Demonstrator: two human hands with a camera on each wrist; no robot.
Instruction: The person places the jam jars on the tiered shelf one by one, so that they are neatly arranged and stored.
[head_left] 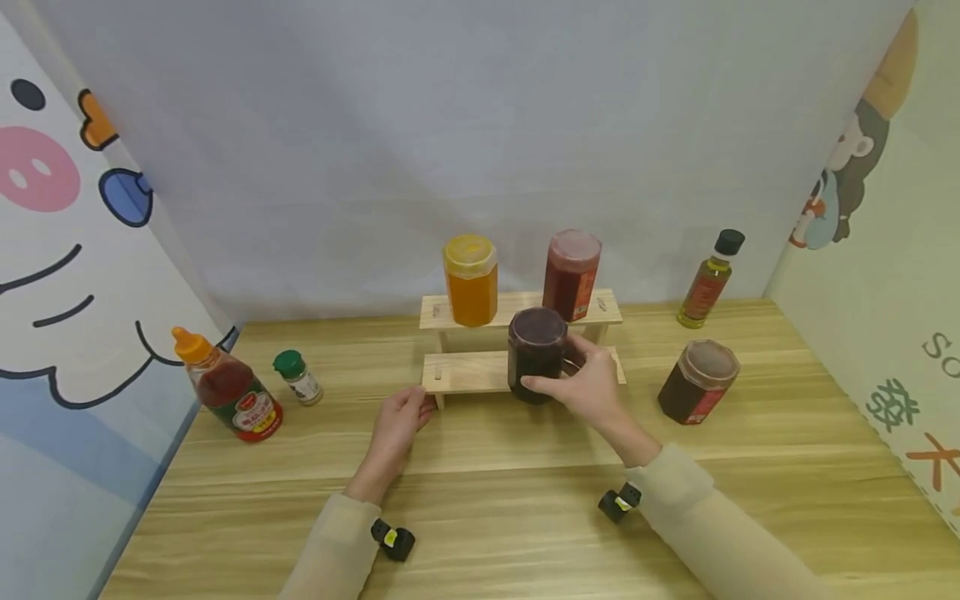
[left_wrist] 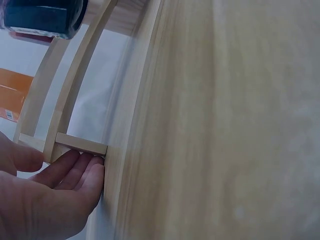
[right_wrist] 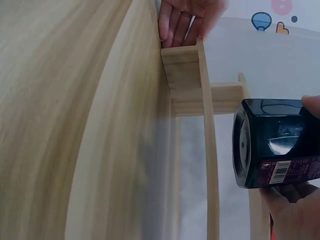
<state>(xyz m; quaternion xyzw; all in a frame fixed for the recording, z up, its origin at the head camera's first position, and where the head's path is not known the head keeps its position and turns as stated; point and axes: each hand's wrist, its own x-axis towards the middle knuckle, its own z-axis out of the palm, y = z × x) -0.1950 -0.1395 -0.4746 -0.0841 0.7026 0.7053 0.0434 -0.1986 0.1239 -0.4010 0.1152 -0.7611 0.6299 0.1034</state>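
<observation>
While the left hand [head_left: 399,421] pinches a wooden rack [head_left: 457,377] at its lower left end, the right hand [head_left: 588,385] grips a dark jar [head_left: 536,358] by its sides, just clear of the lower tier [head_left: 480,372]. Far behind, 2 jars, an orange jar [head_left: 472,296] left and a red jar [head_left: 564,283] right, stand on the upper tier [head_left: 519,305]. On the counter [head_left: 487,508], a sauce bottle [head_left: 236,400] and shaker [head_left: 302,385] stand left, an oil bottle [head_left: 703,293] far right.

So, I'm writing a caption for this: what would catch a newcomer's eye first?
Probably the dark jar, held up in the right hand near the wooden rack's lower tier. Next, the bright orange jar on the left of the upper tier, then the pink cartoon snout on the left wall.
</observation>
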